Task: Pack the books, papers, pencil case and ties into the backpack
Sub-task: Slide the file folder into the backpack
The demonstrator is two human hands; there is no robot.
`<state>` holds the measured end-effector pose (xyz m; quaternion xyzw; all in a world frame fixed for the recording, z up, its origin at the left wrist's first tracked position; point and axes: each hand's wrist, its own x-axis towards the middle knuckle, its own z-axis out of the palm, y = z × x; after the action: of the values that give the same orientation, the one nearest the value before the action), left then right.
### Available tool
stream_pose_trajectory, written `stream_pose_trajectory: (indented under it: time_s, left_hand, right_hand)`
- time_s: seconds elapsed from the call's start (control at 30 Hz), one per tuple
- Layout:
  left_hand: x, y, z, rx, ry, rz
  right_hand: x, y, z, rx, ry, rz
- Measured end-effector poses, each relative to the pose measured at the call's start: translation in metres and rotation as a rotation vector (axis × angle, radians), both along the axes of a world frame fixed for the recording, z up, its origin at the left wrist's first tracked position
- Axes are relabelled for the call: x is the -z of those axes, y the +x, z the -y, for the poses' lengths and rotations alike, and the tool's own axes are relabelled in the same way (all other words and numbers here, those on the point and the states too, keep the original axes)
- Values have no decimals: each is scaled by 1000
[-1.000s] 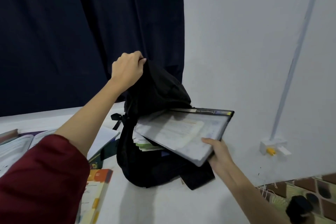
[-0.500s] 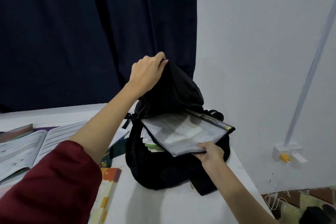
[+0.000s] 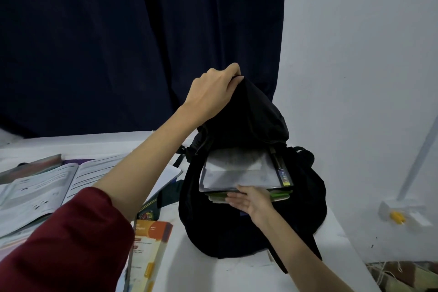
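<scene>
On our white bench [image 3: 237,275], left hand [image 3: 213,92] pinches the backpack [image 3: 305,199] flap up; right hand [image 3: 251,201], fingers spread, pushes the folder [image 3: 237,175], which could snag on the books [image 3: 279,195] inside.

Dim, cool, even light. Black backpack [image 3: 248,216] lost nearly all detail. Soft shadows lay beneath it on the tabletop [image 3: 213,275]. Wide-angle bending at frame edges; slightly soft overall.

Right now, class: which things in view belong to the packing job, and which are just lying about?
Part of the job:
- black fabric backpack, top gripped by the left hand
- grey-covered book half inside, right hand flat against it
- open white workbook
- orange-covered book

Lying about:
- dark blue curtain
- white wall fitting with yellow part
</scene>
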<state>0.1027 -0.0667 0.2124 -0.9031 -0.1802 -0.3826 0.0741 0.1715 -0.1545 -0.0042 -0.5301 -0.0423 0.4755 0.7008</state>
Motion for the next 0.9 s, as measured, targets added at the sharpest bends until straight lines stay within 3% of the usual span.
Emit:
stream_pose_trajectory:
  time_s: [0.17, 0.23, 0.33, 0.47, 0.53, 0.63, 0.73, 0.8, 0.9]
  left_hand:
    - [3, 4, 1, 37, 4, -9]
    - [2, 5, 1, 49, 15, -19]
    - [2, 6, -2, 50, -3, -16]
    - [4, 5, -6, 68, -31, -1]
    - [5, 5, -6, 81, -37, 3]
    - [6, 5, -5, 77, -48, 3]
    - [8, 4, -4, 69, -58, 11]
    - [9, 3, -3, 61, -72, 13]
    - [11, 2, -2, 71, -73, 16]
  right_hand:
    - [-6, 9, -12, 128, -14, 24]
    - [-5, 9, -10, 65, -106, 140]
    - [4, 13, 8, -80, -274, 629]
    - [10, 36, 37, 253, -353, 1579]
    - [19, 55, 41, 217, -453, 1769]
    - [24, 69, 42, 2, -457, 1604]
    - [28, 71, 39, -32, -425, 1624]
    - [26, 71, 41, -16, -375, 1564]
    - [26, 73, 49, 141, -246, 1294]
